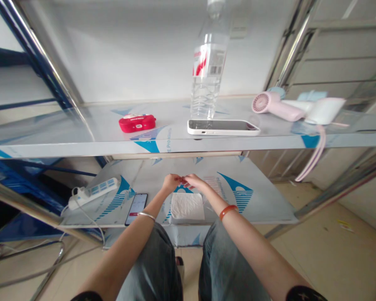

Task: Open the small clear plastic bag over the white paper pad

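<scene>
Over the lower shelf, my left hand [171, 183] and my right hand [193, 181] meet at the fingertips. Both are closed, with the fingers pressed together; whatever is between them, if anything, is too small and blurred to name. Just below my hands lies a pack of white tissues [187, 206] on the shelf, and neither hand touches it. A phone with a lit screen [136, 207] lies to the left of the tissues, near my left forearm.
A white power strip [94, 192] with a cable lies at the lower shelf's left. Above my hands, the upper shelf [172, 143] juts out, bearing a red case [137, 123], a water bottle [207, 79], a white-cased phone [224, 127] and a pink handheld fan [277, 105].
</scene>
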A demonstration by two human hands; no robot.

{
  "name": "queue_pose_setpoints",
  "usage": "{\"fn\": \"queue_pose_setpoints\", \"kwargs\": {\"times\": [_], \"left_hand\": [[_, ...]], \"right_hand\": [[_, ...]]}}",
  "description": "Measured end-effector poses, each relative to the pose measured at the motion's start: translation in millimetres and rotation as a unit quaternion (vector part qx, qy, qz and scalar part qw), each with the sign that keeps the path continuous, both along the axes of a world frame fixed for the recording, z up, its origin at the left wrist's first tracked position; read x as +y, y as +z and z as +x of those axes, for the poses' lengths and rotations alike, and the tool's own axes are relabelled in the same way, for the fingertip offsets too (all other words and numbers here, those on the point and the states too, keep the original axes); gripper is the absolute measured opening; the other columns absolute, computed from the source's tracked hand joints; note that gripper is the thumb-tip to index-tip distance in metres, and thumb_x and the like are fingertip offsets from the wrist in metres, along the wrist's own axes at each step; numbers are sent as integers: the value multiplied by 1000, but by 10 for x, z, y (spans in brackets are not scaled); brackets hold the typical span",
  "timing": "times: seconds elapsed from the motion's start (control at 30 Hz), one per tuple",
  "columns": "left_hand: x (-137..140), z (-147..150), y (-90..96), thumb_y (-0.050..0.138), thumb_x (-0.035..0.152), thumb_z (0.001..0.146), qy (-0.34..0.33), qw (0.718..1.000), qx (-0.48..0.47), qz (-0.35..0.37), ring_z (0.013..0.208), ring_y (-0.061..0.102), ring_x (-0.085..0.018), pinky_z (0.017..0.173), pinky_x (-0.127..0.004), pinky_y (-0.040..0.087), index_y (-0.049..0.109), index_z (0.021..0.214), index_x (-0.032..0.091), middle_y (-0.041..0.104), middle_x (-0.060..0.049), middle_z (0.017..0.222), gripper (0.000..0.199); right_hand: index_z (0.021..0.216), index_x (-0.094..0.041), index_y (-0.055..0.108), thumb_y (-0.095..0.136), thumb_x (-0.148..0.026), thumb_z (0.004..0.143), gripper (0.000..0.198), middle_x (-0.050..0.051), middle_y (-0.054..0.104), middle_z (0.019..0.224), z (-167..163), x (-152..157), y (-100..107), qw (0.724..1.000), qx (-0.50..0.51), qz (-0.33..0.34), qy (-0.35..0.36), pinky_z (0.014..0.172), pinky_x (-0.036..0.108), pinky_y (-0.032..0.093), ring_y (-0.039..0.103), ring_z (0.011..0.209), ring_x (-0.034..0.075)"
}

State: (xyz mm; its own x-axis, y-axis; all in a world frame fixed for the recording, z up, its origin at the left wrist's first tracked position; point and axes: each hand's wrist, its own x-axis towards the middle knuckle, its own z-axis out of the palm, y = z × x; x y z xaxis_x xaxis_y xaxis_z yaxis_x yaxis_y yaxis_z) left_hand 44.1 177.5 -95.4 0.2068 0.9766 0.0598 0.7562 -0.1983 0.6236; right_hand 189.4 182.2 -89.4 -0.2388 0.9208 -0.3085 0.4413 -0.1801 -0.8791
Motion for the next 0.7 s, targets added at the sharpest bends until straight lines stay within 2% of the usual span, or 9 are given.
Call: {"fn": "queue_pose_setpoints", "kwargs": {"times": [0.2,0.33,0.5,0.6,0.7], "left_hand": [[-84,77,38,50,18,79,-38,999,34,-1,75,63,-16,68,-21,44,75,87,13,72,-5,78,27],[-73,87,-20,50,20,77,-53,998,25,-23,68,61,-15,61,-21,43,75,80,12,70,-5,69,26],[-35,35,-114,57,28,74,-120,985,-73,-103,64,61,-13,59,-19,45,74,79,12,68,-3,65,25],[-50,-2,-119,62,31,71,-119,977,-115,-138,65,63,-13,60,-19,47,74,81,11,69,-4,67,26],[-86,-13,-90,62,26,69,-108,978,-110,-143,64,64,-14,61,-20,49,74,78,11,70,-4,67,21]], "right_hand": [[77,-11,64,44,-11,84,21,7,70,74,123,-37,-8,992,75,-106,-10,51,21,47,61,54,11],[76,-12,66,44,-12,84,24,6,71,76,202,-18,-75,991,58,-118,28,48,19,44,62,54,10],[75,-12,67,47,-14,82,22,5,71,76,286,-16,-60,988,29,-135,75,53,19,46,62,56,10],[77,-12,68,49,-13,81,20,6,71,74,325,-29,-30,982,47,-151,107,58,20,48,64,58,10],[81,-11,69,46,-11,81,23,6,72,77,345,-61,-4,974,69,-170,135,61,21,49,65,61,12]]}}
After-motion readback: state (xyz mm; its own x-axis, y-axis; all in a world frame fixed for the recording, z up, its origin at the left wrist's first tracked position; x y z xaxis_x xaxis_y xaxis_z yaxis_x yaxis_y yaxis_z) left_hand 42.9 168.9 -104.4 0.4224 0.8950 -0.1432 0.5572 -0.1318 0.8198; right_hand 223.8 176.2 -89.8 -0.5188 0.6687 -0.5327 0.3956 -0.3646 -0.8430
